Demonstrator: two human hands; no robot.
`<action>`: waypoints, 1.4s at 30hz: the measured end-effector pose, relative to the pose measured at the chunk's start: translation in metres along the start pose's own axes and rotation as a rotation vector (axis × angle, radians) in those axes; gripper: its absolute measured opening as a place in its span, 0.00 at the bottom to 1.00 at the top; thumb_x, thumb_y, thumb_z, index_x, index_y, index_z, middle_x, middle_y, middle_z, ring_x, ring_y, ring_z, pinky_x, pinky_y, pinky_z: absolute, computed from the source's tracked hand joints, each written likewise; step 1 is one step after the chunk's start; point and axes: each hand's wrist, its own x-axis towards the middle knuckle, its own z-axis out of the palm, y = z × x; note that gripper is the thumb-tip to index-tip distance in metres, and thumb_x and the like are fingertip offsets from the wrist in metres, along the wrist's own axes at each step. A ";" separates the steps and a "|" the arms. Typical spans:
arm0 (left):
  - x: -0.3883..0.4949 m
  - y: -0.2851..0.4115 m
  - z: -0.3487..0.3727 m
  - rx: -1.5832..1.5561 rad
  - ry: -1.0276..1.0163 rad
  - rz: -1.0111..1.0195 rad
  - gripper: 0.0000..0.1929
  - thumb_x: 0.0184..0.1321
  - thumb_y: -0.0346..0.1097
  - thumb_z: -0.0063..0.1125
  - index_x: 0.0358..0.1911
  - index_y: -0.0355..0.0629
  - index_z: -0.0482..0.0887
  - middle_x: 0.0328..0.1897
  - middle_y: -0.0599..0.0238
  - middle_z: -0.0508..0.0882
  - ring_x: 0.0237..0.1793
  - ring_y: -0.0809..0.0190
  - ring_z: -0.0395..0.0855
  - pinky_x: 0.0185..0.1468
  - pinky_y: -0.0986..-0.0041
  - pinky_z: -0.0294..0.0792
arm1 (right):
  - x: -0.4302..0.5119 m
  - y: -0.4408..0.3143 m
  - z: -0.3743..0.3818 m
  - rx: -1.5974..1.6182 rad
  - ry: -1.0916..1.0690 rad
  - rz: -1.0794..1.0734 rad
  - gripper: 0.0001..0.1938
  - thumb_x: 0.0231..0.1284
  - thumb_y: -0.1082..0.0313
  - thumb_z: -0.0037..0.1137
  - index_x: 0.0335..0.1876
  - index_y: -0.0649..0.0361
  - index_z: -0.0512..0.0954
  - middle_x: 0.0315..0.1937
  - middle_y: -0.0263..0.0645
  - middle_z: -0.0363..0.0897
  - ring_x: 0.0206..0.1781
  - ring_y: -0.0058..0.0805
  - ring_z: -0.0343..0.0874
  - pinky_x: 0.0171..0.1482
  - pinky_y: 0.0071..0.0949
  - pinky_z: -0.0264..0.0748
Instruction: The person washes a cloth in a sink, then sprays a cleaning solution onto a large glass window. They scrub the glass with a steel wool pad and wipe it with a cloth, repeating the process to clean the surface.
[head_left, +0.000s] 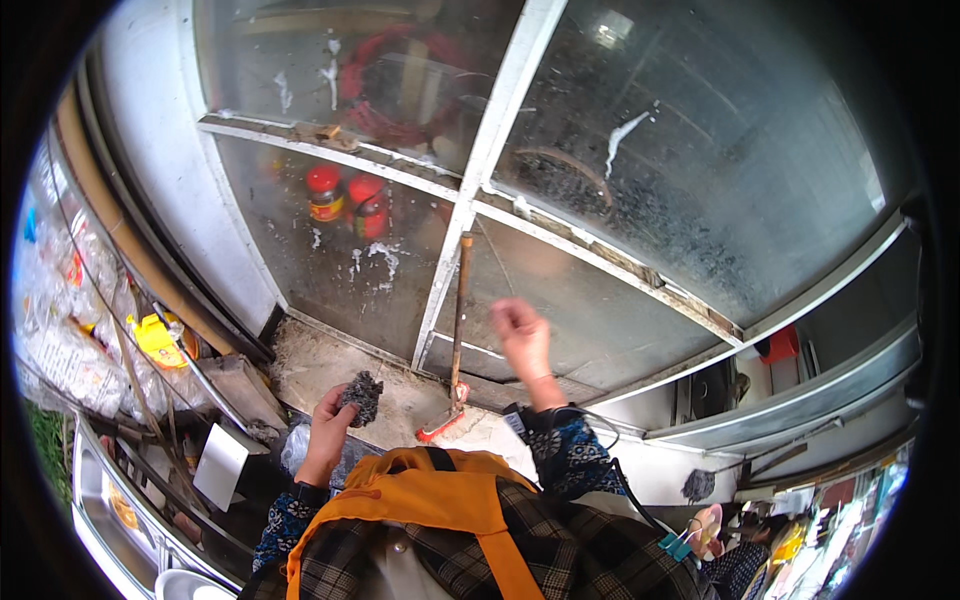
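Note:
My left hand (330, 424) grips a dark, frayed scouring pad (363, 398) low in front of my body. Raised before the framed glass panels, my right hand (519, 339) is blurred by motion; its fingers look curled, and I cannot tell whether anything is in them. White foamy streaks run down the upper right pane (675, 161), the upper left pane (259, 56) and the lower left pane (262, 217). The lower right pane (600, 292) is nearest my right hand. Dirt and white residue lie along the pale frame's crossbar (607, 251).
A broom with a wooden handle (461, 315) leans against the frame. Behind the glass are red-lidded jars (325, 193) and a coiled red hose or cable (352, 82). Left are bagged plastic waste (67, 322) and a metal sink (94, 487). A dark mop head (698, 486) hangs right.

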 end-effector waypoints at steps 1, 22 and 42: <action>0.003 0.000 -0.001 0.017 0.008 -0.020 0.17 0.66 0.24 0.50 0.58 0.38 0.79 0.45 0.70 0.86 0.40 0.73 0.82 0.43 0.79 0.74 | 0.017 0.001 -0.032 -0.180 0.172 -0.024 0.02 0.64 0.74 0.61 0.37 0.56 0.82 0.24 0.27 0.78 0.27 0.13 0.70 0.30 0.19 0.71; 0.146 0.023 -0.001 0.224 -0.098 -0.216 0.13 0.66 0.28 0.54 0.53 0.42 0.81 0.39 0.70 0.85 0.33 0.73 0.81 0.33 0.79 0.74 | 0.069 -0.035 -0.252 -1.380 0.524 -0.287 0.10 0.52 0.73 0.58 0.41 0.57 0.81 0.41 0.40 0.79 0.48 0.46 0.75 0.52 0.42 0.73; 0.184 0.076 0.048 0.334 -0.305 -0.036 0.17 0.64 0.25 0.48 0.56 0.35 0.76 0.48 0.68 0.82 0.46 0.70 0.79 0.53 0.77 0.71 | 0.068 -0.007 -0.390 -1.435 0.537 0.170 0.15 0.54 0.77 0.51 0.48 0.55 0.74 0.53 0.43 0.75 0.49 0.54 0.80 0.46 0.48 0.79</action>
